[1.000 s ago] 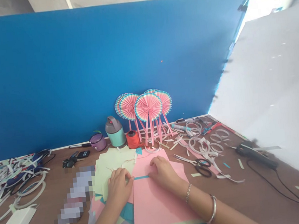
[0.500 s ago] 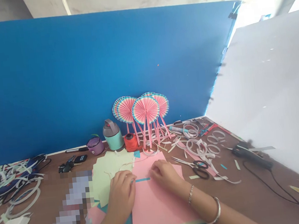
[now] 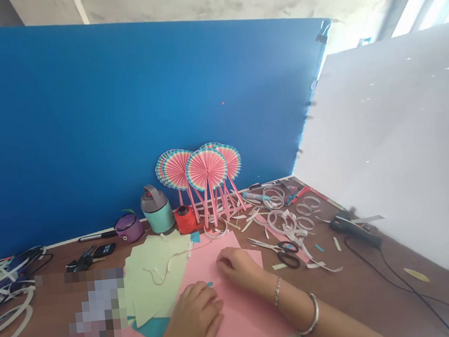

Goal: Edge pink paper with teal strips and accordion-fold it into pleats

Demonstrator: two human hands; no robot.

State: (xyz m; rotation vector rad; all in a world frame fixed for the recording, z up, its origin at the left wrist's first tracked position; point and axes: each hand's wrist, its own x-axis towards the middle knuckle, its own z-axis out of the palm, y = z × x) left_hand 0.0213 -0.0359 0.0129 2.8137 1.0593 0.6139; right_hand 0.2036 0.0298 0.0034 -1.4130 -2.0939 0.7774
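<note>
Item, one flat pink paper sheet (image 3: 242, 312): lay on the brown bench (image 3: 333, 306), directly before the person and under both hands. Left hand (image 3: 200, 319): palm down, fingers loosely extended across the sheet, no grip evident; apparently placed so to keep the paper flat. Right hand (image 3: 236, 268): fingers curled inward upon the sheet farther from the person; whether anything was pinched beneath them could not be determined. Its placement seemed suited to steadying the opposite side.

Adjacent, one narrow blue paper strip (image 3: 209, 284), mostly hidden, its visible end just beyond the left hand's fingers. Overlapping pale green paper sheets (image 3: 154, 265) lay to the left, presumably set aside within easy reach; steel scissors with black handles (image 3: 282, 250) lay to the right, likely for the same reason.

Appearance of the pink sheet: matt, plain, smooth over its exposed face, softly shadowed near the right hand, with pale green and blue bands showing along the near edge.
</note>
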